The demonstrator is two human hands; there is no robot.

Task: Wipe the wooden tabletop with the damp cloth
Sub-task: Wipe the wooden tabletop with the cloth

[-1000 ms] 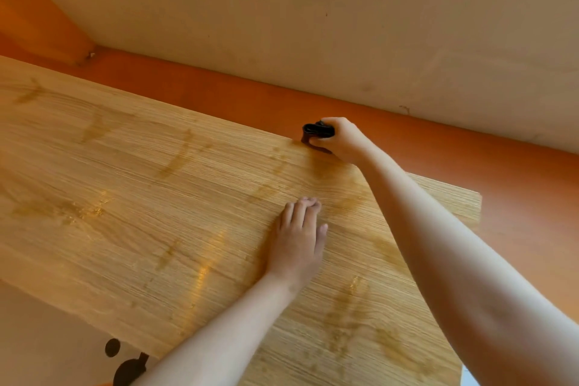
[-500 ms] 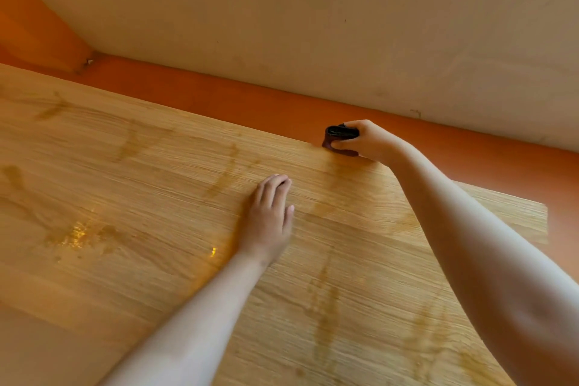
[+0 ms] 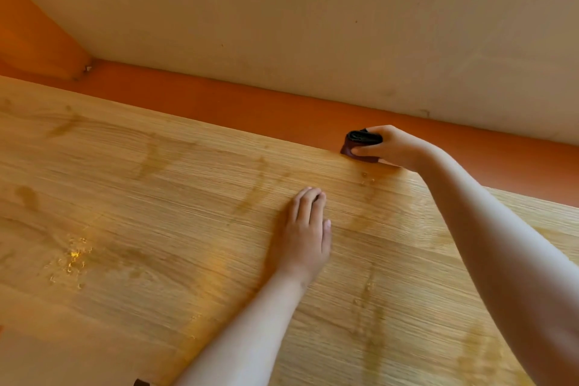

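The wooden tabletop [image 3: 156,229] fills most of the view, light oak grain with darker wet streaks and a few glinting droplets. My right hand [image 3: 393,147] is at the table's far edge and grips a small folded dark cloth [image 3: 360,143], which sits on that edge. My left hand [image 3: 308,229] lies flat on the wood nearer to me, fingers straight and together, holding nothing.
An orange band [image 3: 250,106] runs along the wall just behind the table's far edge, with a beige wall [image 3: 313,25] above it. An orange wall [image 3: 34,37] meets them in the corner at the left. A small dark object [image 3: 141,382] peeks in at the bottom edge.
My right hand has slid the cloth along the far edge, toward the left corner of the table. My left hand has shifted the same way on the wood. The view has panned left.
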